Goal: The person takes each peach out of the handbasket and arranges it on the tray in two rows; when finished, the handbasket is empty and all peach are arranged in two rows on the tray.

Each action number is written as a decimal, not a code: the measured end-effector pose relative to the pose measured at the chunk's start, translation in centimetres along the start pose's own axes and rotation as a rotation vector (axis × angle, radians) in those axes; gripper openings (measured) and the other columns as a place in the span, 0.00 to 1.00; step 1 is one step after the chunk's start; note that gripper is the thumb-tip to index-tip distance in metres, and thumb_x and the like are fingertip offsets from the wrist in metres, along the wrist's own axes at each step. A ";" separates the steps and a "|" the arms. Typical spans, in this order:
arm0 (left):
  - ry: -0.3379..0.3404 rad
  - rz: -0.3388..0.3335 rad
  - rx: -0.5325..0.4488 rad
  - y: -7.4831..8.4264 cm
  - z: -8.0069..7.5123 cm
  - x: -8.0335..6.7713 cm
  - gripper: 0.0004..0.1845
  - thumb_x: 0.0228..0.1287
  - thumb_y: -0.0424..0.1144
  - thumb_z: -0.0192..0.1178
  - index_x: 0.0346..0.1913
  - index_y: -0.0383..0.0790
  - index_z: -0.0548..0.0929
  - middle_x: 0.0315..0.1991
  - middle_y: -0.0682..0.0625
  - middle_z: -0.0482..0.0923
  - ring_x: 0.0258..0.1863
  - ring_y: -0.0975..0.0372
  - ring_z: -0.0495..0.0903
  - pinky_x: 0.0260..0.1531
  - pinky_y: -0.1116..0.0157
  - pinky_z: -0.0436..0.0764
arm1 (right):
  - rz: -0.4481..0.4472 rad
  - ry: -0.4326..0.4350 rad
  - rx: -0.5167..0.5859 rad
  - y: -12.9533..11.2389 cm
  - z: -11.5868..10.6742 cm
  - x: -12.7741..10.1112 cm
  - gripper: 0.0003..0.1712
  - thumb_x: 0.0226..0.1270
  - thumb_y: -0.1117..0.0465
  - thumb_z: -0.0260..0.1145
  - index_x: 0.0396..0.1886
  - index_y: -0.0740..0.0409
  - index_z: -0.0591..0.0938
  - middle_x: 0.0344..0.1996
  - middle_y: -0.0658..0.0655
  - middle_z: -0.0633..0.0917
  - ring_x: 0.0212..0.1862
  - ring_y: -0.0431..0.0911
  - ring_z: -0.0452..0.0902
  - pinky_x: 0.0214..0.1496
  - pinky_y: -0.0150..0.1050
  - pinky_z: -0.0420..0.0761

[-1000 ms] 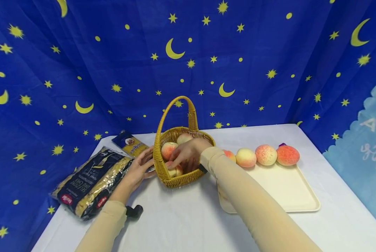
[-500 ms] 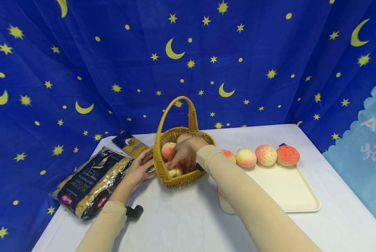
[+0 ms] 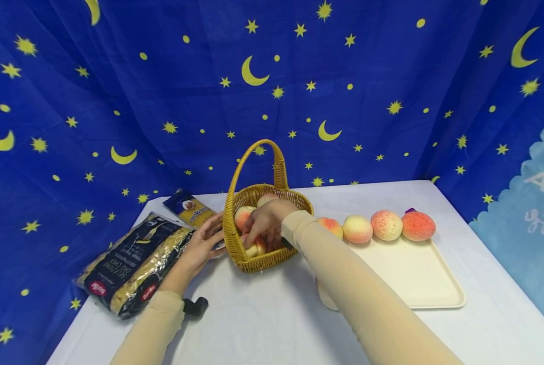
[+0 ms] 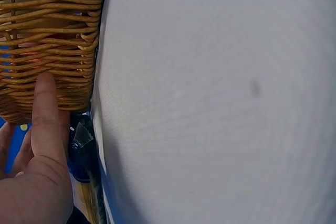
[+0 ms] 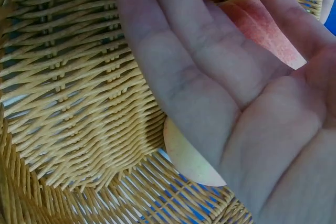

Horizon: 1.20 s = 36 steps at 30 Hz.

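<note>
A woven yellow basket with a tall handle stands mid-table and holds several peaches. My right hand reaches down into it. In the right wrist view this hand's fingers lie fairly straight over the basket floor. A peach sits behind them and another under the palm, and they grip nothing. My left hand rests flat against the basket's left wall, and a straight finger presses the weave. Several more peaches line the far edge of a cream tray.
A large dark pasta bag lies at the table's left edge, with a small blue and yellow packet behind it. A small black object sits by my left forearm. Blue starry cloth hangs close behind the white table.
My right hand has slid a little to the left inside the basket. The left hand, basket and tray have stayed put.
</note>
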<state>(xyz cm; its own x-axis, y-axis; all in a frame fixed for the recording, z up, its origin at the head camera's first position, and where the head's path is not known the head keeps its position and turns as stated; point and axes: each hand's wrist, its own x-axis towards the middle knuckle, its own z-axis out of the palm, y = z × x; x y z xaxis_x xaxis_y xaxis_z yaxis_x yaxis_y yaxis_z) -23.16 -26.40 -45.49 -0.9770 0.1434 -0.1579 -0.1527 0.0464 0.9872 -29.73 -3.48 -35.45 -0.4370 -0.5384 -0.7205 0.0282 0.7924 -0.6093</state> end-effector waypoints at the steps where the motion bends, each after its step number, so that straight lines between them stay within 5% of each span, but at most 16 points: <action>1: -0.003 0.002 0.000 0.0 0.0 0.0 0.37 0.84 0.43 0.58 0.87 0.55 0.56 0.87 0.45 0.55 0.82 0.46 0.63 0.73 0.41 0.79 | -0.002 0.004 0.007 0.1 0.0 0.0 0.31 0.73 0.53 0.75 0.72 0.49 0.77 0.55 0.61 0.84 0.54 0.64 0.89 0.69 0.58 0.85; 14: 0.006 0.010 0.000 -0.2 -0.1 -0.1 0.35 0.84 0.41 0.57 0.87 0.55 0.58 0.85 0.46 0.58 0.80 0.47 0.65 0.71 0.44 0.81 | -0.083 0.060 0.002 2.2 -1.9 -0.4 0.44 0.72 0.51 0.76 0.82 0.48 0.67 0.76 0.59 0.69 0.61 0.58 0.84 0.71 0.54 0.85; 21: -0.001 -0.004 0.000 -0.1 0.1 -0.1 0.35 0.84 0.42 0.59 0.86 0.56 0.59 0.85 0.46 0.58 0.81 0.46 0.65 0.72 0.42 0.80 | -0.192 0.155 -0.056 4.0 -2.9 -1.5 0.36 0.69 0.47 0.78 0.73 0.43 0.76 0.83 0.49 0.54 0.52 0.54 0.88 0.60 0.48 0.91; 29: -0.005 -0.005 -0.001 0.1 0.2 -0.3 0.36 0.84 0.42 0.58 0.87 0.54 0.57 0.86 0.45 0.56 0.81 0.46 0.64 0.72 0.43 0.80 | -0.327 0.185 -0.050 5.4 -3.7 -3.0 0.33 0.71 0.51 0.77 0.72 0.44 0.75 0.55 0.60 0.83 0.45 0.47 0.84 0.66 0.57 0.87; 36: -0.005 -0.001 -0.003 0.1 0.2 -0.3 0.36 0.84 0.42 0.58 0.87 0.53 0.56 0.87 0.45 0.55 0.81 0.47 0.64 0.72 0.44 0.80 | -0.458 0.261 -0.126 6.3 -4.3 -4.5 0.34 0.71 0.51 0.78 0.73 0.44 0.77 0.56 0.60 0.82 0.53 0.48 0.82 0.62 0.52 0.90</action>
<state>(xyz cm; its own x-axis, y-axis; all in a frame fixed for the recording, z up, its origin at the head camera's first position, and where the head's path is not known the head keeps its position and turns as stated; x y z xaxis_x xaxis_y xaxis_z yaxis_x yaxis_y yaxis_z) -22.88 -26.26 -45.33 -0.9762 0.1482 -0.1586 -0.1538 0.0436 0.9871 -31.46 5.13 -34.65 -0.5889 -0.7601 -0.2746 -0.3184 0.5305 -0.7856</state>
